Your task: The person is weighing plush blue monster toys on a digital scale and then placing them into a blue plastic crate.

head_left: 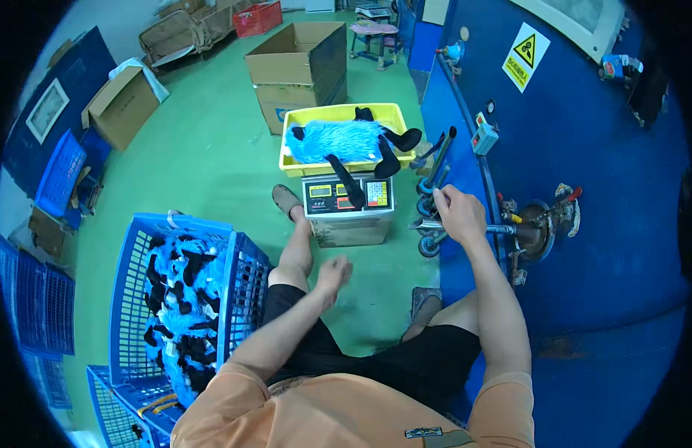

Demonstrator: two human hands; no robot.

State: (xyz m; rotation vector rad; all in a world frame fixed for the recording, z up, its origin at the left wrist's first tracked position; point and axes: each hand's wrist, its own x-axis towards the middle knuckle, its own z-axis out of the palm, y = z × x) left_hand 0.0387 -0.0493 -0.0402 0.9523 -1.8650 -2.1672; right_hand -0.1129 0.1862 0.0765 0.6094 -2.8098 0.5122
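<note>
My left hand (pixel 333 277) hangs in the air over the floor in front of my left thigh, its fingers curled and slightly blurred, with no object visible in it. Close to a metal filling pipe (pixel 499 229) on the blue machine, my right hand (pixel 461 214) is closed with thumb and fingers together; whether it pinches something small is hidden. A furry blue plush toy skin (pixel 338 142) with black limbs lies in a yellow tray (pixel 397 113) on a digital scale (pixel 327 196). One black limb hangs over the scale's panel.
Left of my legs stands a blue plastic basket (pixel 228 299) full of blue and black plush skins (pixel 183 284). The blue machine (pixel 585 224) with valves rises at the right. An open cardboard box (pixel 286 82) stands behind the tray, and a stool (pixel 374 31) farther back.
</note>
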